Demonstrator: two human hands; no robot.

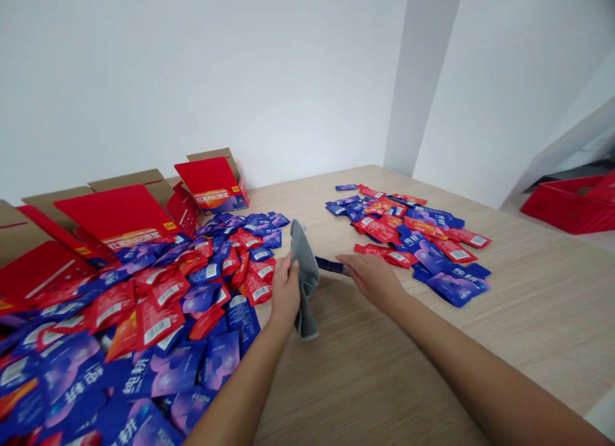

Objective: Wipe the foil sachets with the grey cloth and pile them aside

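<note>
Upright in my left hand (285,291) is a folded grey cloth (307,266), seen nearly edge-on with the fingers closed around its left side. My right hand (371,277) pinches one end of a dark blue sachet (330,264). The sachet's other end reaches the cloth; whether it touches or sits inside a fold I cannot tell. Left of my left hand spreads a large heap of red and blue sachets (166,298). A smaller pile of sachets (427,238) lies beyond my right hand.
Several open red cartons (115,215) with raised flaps stand along the left back of the wooden table (384,369). Another open red box (216,183) is near the wall (240,68). Past the table's right edge is a red container (567,206).
</note>
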